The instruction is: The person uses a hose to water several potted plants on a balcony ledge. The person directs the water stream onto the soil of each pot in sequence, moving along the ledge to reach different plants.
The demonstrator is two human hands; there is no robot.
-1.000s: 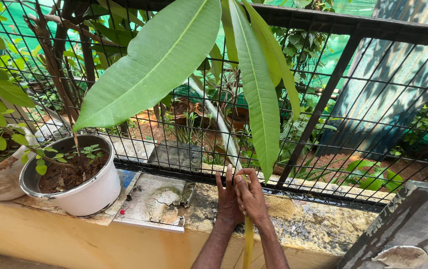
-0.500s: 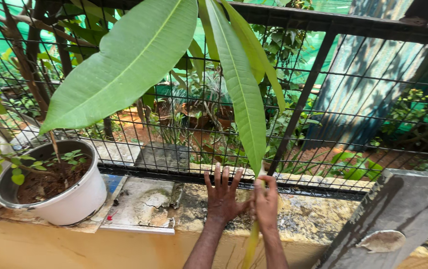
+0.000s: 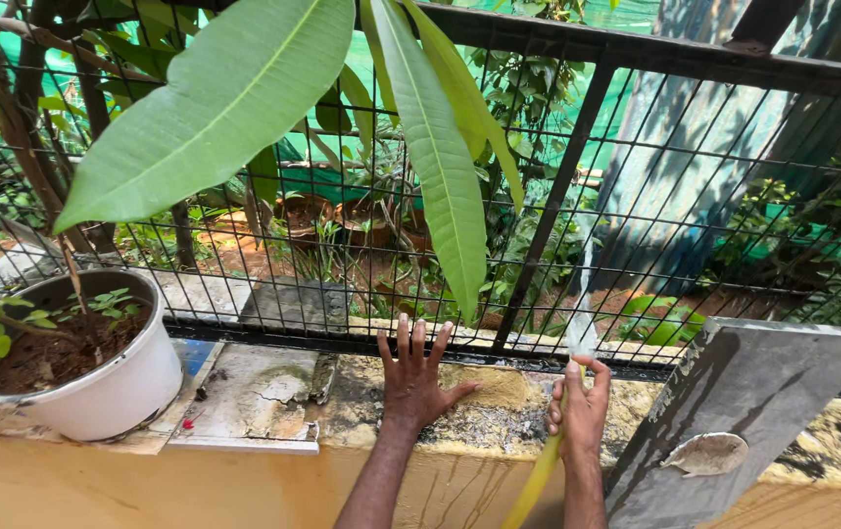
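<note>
Right hand [image 3: 580, 411], lower centre, clamped on yellow hose [image 3: 536, 480], water spraying up. Left hand [image 3: 414, 377] spread flat on ledge [image 3: 499, 411]. White pot [image 3: 97, 387], lower left, holds soil and seedling [image 3: 9, 323].

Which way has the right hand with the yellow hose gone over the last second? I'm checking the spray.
Yes: the right hand and yellow hose moved right, away from the left hand, toward the leaning grey slab.
</note>
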